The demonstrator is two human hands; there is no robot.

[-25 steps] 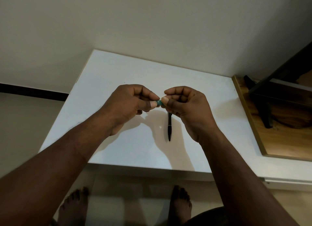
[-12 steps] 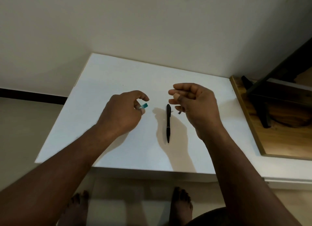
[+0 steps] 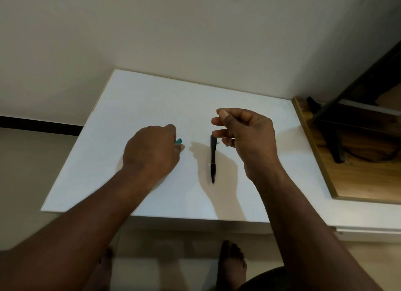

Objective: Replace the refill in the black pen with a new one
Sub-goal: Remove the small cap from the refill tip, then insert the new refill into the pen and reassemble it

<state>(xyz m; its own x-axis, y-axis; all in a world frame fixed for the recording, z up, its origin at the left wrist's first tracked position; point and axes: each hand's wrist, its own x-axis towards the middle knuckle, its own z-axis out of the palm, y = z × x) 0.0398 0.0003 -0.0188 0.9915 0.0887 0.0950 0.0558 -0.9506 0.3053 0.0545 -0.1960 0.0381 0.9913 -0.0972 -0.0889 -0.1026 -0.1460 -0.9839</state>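
1. Black pen [image 3: 213, 160] lies flat on the white table [image 3: 138, 99] between the two hands, slim, its tapered end toward the person.
2. The right hand [image 3: 247, 136] hovers just beside its far end, fingers curled; whether they hold anything is unclear.
3. The left hand [image 3: 152, 154] pinches a small teal piece [image 3: 178, 141], apart from the pen.

White tabletop [image 3: 134, 99]: flat, matte, far edge against the wall [image 3: 195, 30], right edge butts a wood-grain surface [image 3: 358, 177]. Only item clearly lying on it is the black pen [image 3: 213, 160]. It's flat, center-right, running front-to-back w/ clip end far and tip toward the near edge.
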